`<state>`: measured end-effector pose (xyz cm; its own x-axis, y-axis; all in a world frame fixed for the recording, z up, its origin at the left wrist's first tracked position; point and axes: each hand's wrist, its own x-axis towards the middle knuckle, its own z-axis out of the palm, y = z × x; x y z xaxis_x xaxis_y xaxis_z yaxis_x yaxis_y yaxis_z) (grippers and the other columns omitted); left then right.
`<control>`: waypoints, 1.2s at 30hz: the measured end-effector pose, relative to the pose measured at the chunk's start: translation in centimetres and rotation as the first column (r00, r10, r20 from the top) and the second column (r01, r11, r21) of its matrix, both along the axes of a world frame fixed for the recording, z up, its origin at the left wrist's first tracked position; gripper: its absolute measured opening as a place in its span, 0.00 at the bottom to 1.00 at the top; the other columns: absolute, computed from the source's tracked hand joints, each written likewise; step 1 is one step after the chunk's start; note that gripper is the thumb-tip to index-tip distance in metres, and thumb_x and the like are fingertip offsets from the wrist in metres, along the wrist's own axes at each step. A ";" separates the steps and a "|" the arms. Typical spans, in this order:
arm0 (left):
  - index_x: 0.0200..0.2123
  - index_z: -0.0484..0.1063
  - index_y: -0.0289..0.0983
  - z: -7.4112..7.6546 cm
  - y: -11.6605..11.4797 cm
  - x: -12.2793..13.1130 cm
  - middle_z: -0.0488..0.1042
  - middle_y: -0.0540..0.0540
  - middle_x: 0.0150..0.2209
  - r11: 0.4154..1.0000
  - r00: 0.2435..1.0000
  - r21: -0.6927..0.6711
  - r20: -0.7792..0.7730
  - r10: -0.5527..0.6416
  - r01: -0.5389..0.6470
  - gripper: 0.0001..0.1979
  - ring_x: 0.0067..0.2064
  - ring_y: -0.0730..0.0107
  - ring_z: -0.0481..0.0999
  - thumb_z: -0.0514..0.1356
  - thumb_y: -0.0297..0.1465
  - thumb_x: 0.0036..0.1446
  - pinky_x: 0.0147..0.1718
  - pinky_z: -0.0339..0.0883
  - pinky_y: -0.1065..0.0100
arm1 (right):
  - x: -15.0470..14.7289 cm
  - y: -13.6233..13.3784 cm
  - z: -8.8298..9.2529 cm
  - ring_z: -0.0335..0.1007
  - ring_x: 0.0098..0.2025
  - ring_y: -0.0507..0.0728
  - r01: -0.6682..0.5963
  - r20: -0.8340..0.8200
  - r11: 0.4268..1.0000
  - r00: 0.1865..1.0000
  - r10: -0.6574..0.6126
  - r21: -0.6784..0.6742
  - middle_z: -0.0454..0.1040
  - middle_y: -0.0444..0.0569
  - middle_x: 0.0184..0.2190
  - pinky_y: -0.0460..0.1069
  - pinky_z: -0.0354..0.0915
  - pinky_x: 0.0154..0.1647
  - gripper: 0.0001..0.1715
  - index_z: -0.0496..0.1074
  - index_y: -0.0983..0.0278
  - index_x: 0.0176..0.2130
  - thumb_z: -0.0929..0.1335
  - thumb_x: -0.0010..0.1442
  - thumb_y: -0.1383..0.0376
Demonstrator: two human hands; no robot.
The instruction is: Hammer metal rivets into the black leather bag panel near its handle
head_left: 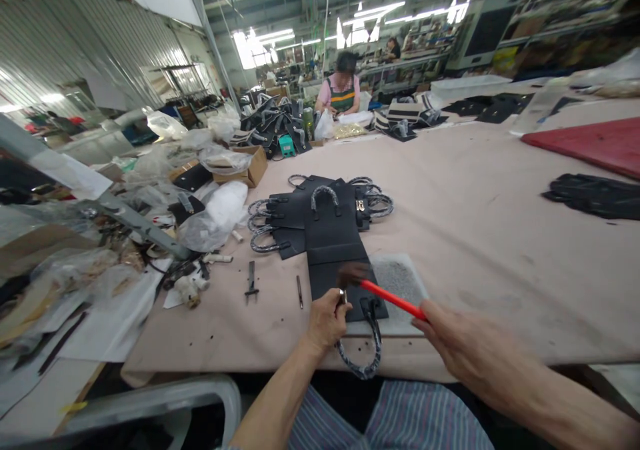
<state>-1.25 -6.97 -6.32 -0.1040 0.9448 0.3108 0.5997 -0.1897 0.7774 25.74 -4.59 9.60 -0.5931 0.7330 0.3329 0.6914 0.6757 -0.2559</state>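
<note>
My left hand (327,320) is closed around a small metal punch (343,294), held upright on a black bag panel (336,255). Most of the punch is hidden by my fingers. A hammer with a red handle (393,300) is gripped in my right hand (445,330); its blurred head is just above the punch. The panel lies partly on a pale slab (405,283) at the table's front edge. Its near plastic-wrapped handle (367,371) hangs over that edge, and a second wrapped handle (325,195) arches at the far end.
More black bag panels (287,211) with wrapped handles lie behind. A forked metal tool (251,283) and a thin rod (299,292) rest to the left. Plastic bags and a cardboard box (256,165) crowd the left side. Across the table sits a co-worker (341,93).
</note>
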 end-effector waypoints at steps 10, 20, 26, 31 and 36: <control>0.38 0.72 0.39 -0.2 0.0 0.0 0.76 0.49 0.33 1.000 1.000 -0.002 -0.008 -0.005 0.005 0.05 0.35 0.69 0.77 0.59 0.24 0.60 0.38 0.70 0.71 | -1.6 -0.7 3.3 0.57 0.18 0.52 0.209 -0.359 0.969 0.921 -0.151 0.128 0.63 0.42 0.19 0.49 0.51 0.22 0.22 0.63 0.60 0.31 0.58 0.74 0.52; 0.39 0.73 0.39 0.6 -0.1 -0.2 0.78 0.48 0.36 1.000 1.000 -0.023 -0.004 -0.006 0.006 0.06 0.38 0.68 0.78 0.60 0.24 0.60 0.42 0.71 0.69 | 4.5 3.8 -7.6 0.64 0.22 0.55 0.283 -0.021 0.838 0.944 -0.330 -0.466 0.68 0.46 0.20 0.49 0.54 0.25 0.25 0.63 0.60 0.28 0.57 0.68 0.48; 0.50 0.73 0.40 2.0 0.1 -0.6 0.79 0.47 0.40 0.992 0.993 -0.088 0.087 -0.080 0.088 0.13 0.42 0.67 0.79 0.60 0.26 0.61 0.47 0.71 0.66 | 8.3 6.1 -13.8 0.72 0.30 0.63 0.580 0.177 0.732 0.812 -0.557 -0.359 0.75 0.60 0.31 0.55 0.63 0.31 0.21 0.73 0.66 0.38 0.59 0.69 0.55; 0.41 0.75 0.39 2.6 0.6 -1.2 0.77 0.47 0.37 0.984 0.989 -0.117 0.087 -0.123 0.132 0.07 0.39 0.68 0.77 0.61 0.26 0.59 0.43 0.71 0.67 | 2.1 4.6 -14.0 0.64 0.61 0.69 0.206 -0.055 0.973 0.976 -0.212 -0.102 0.66 0.63 0.62 0.64 0.62 0.60 0.25 0.66 0.65 0.61 0.63 0.68 0.61; 0.39 0.76 0.38 2.1 0.5 -1.2 0.78 0.48 0.35 0.991 0.991 -0.065 0.069 -0.117 0.121 0.07 0.37 0.69 0.78 0.61 0.24 0.58 0.40 0.72 0.68 | -5.0 3.4 -14.6 0.61 0.64 0.65 -0.053 -0.097 0.987 0.995 0.038 -0.152 0.67 0.55 0.63 0.66 0.58 0.64 0.23 0.70 0.62 0.58 0.60 0.67 0.71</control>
